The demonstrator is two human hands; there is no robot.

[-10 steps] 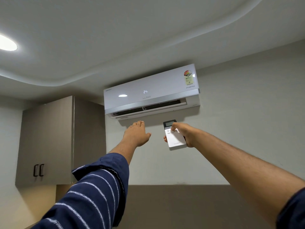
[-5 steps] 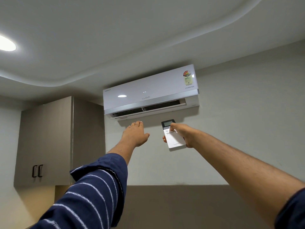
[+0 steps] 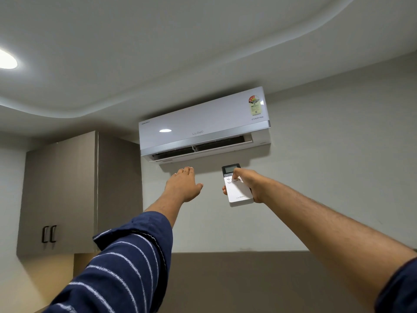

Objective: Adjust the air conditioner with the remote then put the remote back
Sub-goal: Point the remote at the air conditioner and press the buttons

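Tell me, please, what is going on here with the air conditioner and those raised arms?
A person is working the wall-mounted air conditioner from below. The right hand holds the white remote up toward the unit, thumb on the buttons just under its small screen. The left hand is empty, stretched out flat beneath the unit's open vent, perhaps feeling for airflow. No temperature reading shows on the unit's front panel. The remote has not been put back yet.

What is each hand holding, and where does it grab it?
The right hand holds the white remote around its middle and lower body, thumb on the buttons below the screen. The left hand is open, holding nothing.
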